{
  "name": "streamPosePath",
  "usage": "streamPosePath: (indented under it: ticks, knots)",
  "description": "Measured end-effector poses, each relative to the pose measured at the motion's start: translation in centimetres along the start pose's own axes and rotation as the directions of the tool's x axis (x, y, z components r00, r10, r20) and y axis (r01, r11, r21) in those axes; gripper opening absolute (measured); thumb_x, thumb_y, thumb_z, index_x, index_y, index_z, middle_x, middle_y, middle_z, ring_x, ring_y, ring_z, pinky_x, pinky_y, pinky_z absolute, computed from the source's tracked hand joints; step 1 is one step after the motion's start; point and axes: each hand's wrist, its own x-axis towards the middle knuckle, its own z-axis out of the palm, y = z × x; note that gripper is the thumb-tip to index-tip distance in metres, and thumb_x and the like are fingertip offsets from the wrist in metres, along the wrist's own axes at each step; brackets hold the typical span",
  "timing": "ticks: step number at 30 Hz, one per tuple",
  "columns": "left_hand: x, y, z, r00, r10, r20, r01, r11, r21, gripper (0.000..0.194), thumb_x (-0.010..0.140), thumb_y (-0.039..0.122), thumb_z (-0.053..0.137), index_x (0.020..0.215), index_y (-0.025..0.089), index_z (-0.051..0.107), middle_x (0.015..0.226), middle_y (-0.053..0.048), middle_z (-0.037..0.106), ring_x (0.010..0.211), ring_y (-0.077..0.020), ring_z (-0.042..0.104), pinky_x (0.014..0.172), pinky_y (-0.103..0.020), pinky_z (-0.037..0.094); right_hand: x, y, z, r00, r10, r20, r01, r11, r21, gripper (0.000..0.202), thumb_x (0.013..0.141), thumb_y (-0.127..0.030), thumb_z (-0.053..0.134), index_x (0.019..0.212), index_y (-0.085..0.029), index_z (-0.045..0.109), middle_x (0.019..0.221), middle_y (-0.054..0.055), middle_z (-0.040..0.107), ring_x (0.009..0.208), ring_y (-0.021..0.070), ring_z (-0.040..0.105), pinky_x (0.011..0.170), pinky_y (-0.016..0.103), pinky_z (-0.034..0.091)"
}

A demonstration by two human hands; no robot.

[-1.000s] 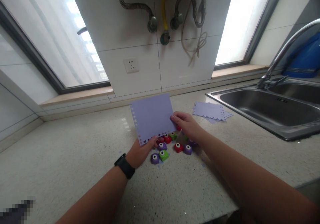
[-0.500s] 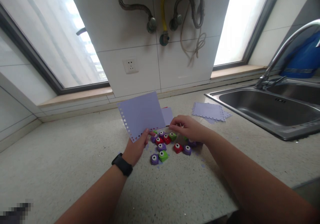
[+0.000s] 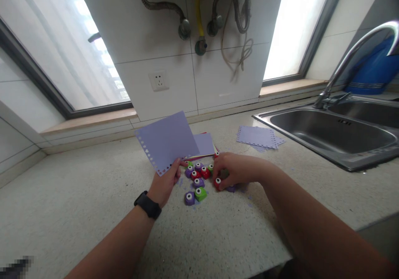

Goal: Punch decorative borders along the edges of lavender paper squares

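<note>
My left hand (image 3: 166, 183) pinches the lower corner of a lilac sheet of paper (image 3: 168, 139), raised and tilted above the counter. Small punched shapes line its left and bottom edges. Thumb and fingers of my right hand (image 3: 237, 169) close around a red craft punch (image 3: 217, 182) standing on the counter. Between the hands sit several more craft punches: a green one (image 3: 200, 194) and a purple one (image 3: 189, 198) in front, with red ones (image 3: 205, 171) behind. A purple punch (image 3: 231, 188) is partly hidden under my right hand.
A stack of coloured paper (image 3: 204, 144) lies behind the punches. Lilac sheets with punched edges (image 3: 257, 136) rest farther right, near the steel sink (image 3: 327, 135) and its faucet (image 3: 343, 58). Small paper bits are scattered on the counter (image 3: 93, 196).
My right hand has come down from near the paper stack onto the red craft punch. The lilac sheet has shifted slightly left in view, still in my left hand.
</note>
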Motion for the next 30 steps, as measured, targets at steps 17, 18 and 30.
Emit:
streamPosePath:
  ticks: [17, 18, 30]
  knots:
    - [0.0, 0.3, -0.1, 0.999, -0.031, 0.039, 0.037, 0.984, -0.173, 0.041, 0.087, 0.055, 0.077, 0.089, 0.014, 0.081, 0.066, 0.001, 0.056, 0.052, -0.0059, 0.043, 0.048, -0.02, 0.03, 1.3, -0.2, 1.7, 0.733, 0.155, -0.662, 0.387, 0.705, 0.594, 0.029, 0.082, -0.036, 0.084, 0.101, -0.02, 0.068, 0.104, 0.008, 0.078, 0.087, 0.0184, 0.074, 0.077, 0.036, 0.062]
    - [0.0, 0.3, -0.1, 0.999, -0.033, 0.041, 0.04, 0.983, -0.18, 0.041, 0.087, 0.055, 0.077, 0.089, 0.014, 0.081, 0.066, 0.001, 0.056, 0.052, -0.0057, 0.043, 0.048, -0.02, 0.03, 1.4, -0.2, 1.9, 0.707, 0.113, -0.698, 0.429, 0.717, 0.55, 0.03, 0.081, -0.033, 0.086, 0.1, -0.02, 0.067, 0.106, 0.008, 0.077, 0.091, 0.0186, 0.074, 0.082, 0.037, 0.062]
    - [0.0, 0.0, -0.2, 0.998, -0.029, 0.053, 0.038, 0.982, -0.185, 0.038, 0.089, 0.053, 0.077, 0.088, 0.016, 0.082, 0.067, 0.001, 0.057, 0.053, -0.0054, 0.043, 0.048, -0.02, 0.029, 2.1, 0.1, 2.8, 0.564, -0.16, -0.811, 0.361, 0.93, 0.068, 0.04, 0.075, -0.025, 0.093, 0.102, -0.022, 0.064, 0.096, 0.003, 0.07, 0.088, 0.0193, 0.068, 0.081, 0.035, 0.057]
